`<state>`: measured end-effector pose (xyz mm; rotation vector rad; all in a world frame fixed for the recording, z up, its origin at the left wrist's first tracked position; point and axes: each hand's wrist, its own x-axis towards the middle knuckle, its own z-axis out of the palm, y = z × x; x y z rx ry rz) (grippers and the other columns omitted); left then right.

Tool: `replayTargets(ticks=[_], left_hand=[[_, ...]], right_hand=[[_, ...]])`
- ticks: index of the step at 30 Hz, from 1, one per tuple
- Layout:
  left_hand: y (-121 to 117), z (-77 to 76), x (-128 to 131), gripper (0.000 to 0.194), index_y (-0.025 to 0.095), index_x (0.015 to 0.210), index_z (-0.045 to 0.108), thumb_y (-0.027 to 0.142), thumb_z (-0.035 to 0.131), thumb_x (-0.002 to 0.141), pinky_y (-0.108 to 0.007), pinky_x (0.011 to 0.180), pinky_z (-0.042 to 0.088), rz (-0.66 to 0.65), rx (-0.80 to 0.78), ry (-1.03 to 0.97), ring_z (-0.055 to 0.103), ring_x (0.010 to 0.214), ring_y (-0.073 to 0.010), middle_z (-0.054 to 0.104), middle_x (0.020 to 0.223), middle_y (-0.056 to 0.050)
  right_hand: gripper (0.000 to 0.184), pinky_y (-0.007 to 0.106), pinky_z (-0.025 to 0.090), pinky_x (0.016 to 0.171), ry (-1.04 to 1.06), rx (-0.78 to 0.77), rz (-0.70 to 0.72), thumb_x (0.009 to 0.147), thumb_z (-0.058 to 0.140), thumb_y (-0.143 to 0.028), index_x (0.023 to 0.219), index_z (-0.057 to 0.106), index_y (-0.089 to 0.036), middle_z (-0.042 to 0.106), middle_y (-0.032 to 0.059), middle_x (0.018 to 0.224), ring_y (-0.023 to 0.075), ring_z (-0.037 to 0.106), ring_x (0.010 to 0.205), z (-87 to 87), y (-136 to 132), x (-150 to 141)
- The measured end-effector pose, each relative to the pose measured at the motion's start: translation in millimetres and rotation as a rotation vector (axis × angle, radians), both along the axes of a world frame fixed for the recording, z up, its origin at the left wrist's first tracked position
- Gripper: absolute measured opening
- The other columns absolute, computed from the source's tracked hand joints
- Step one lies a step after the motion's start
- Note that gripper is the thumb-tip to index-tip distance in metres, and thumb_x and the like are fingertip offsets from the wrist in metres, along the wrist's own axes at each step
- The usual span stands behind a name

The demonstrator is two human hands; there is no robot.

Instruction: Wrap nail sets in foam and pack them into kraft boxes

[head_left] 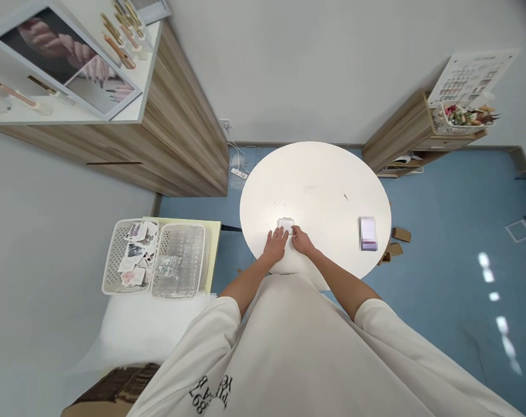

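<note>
A small translucent plastic case (pixel 285 226) is found near the near edge of a round white table (pixel 315 174). Its longer side appears to lie left to right, though this is hard to make out past the fingers. The left hand (pixel 275 244) is laid against its near-left corner with the fingers spread, and the right hand (pixel 302 241) is pressed to its right side with the fingers together. Whether the case is pinched cannot be told. A blurred stack of packets (pixel 368 233) is placed toward the table's right. A basket of printed cards (pixel 130 255) and a basket of clear plastic packets (pixel 178 260) are set side by side to the left.
</note>
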<state>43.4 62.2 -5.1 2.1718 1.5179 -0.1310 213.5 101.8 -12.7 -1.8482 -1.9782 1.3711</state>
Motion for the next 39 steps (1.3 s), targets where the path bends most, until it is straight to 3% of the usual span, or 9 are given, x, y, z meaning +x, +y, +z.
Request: replayTargets(ticks=[8, 14, 21, 27, 33, 39], left_hand=[[9.3, -8.1, -82.4, 0.088, 0.018, 0.163, 0.014, 0.008, 0.045, 0.081, -0.059, 0.124, 0.009, 0.146, 0.008, 0.089, 0.012, 0.156, -0.0331, 0.016, 0.168, -0.014], [14.7, -11.5, -100.0, 0.092, 0.021, 0.164, 0.009, 0.011, 0.048, 0.081, -0.062, 0.123, 0.01, 0.165, -0.01, 0.092, 0.017, 0.155, -0.0342, 0.022, 0.167, -0.014], [20.0, -1.7, -90.5, 0.076, 0.016, 0.157, 0.032, 0.013, 0.051, 0.083, -0.058, 0.121, 0.022, 0.195, -0.01, 0.091, 0.025, 0.151, -0.0367, 0.025, 0.165, -0.018], [8.5, 13.7, -79.0, 0.075, 0.017, 0.156, 0.031, 0.012, 0.049, 0.083, -0.055, 0.122, 0.02, 0.22, 0.019, 0.037, 0.022, 0.153, -0.034, 0.021, 0.166, -0.017], [-27.1, 25.0, -56.7, 0.076, 0.02, 0.158, 0.028, 0.017, 0.052, 0.086, -0.056, 0.121, 0.02, 0.266, 0.059, 0.029, 0.022, 0.152, -0.0351, 0.023, 0.165, -0.017], [-85.0, 36.2, -20.7, 0.075, 0.02, 0.159, 0.024, 0.019, 0.049, 0.088, -0.054, 0.122, 0.019, 0.309, 0.08, 0.075, 0.021, 0.153, -0.0334, 0.022, 0.166, -0.015]], right_hand=[[0.069, 0.043, 0.041, 0.112, -0.144, 0.033, 0.301, 0.09, 0.045, -0.012, 0.157, 0.034, -0.018, 0.045, 0.0091, 0.157, 0.0282, 0.044, 0.14, 2.3, 25.6, -90.7], [0.073, 0.049, 0.041, 0.11, -0.238, 0.013, 0.352, 0.089, 0.049, -0.015, 0.159, 0.03, -0.022, 0.032, 0.0122, 0.163, 0.0332, 0.038, 0.143, 2.3, 30.7, -115.5], [0.059, 0.043, 0.038, 0.113, -0.226, 0.053, 0.226, 0.094, 0.049, -0.021, 0.152, 0.041, -0.017, 0.031, 0.0159, 0.161, 0.0285, 0.037, 0.144, 8.6, 10.7, -86.8], [0.053, 0.04, 0.04, 0.111, -0.244, 0.072, 0.154, 0.096, 0.046, -0.022, 0.149, 0.044, -0.018, 0.038, 0.014, 0.157, 0.0253, 0.042, 0.141, 18.5, -8.6, -49.6], [0.052, 0.041, 0.04, 0.111, -0.223, 0.107, 0.15, 0.097, 0.044, -0.022, 0.148, 0.046, -0.017, 0.04, 0.0146, 0.156, 0.026, 0.042, 0.141, 28.1, -33.9, -18.2], [0.05, 0.041, 0.039, 0.112, -0.175, 0.183, 0.175, 0.097, 0.045, -0.024, 0.146, 0.049, -0.017, 0.042, 0.0142, 0.155, 0.0274, 0.043, 0.14, 34.1, -79.6, 18.4]])
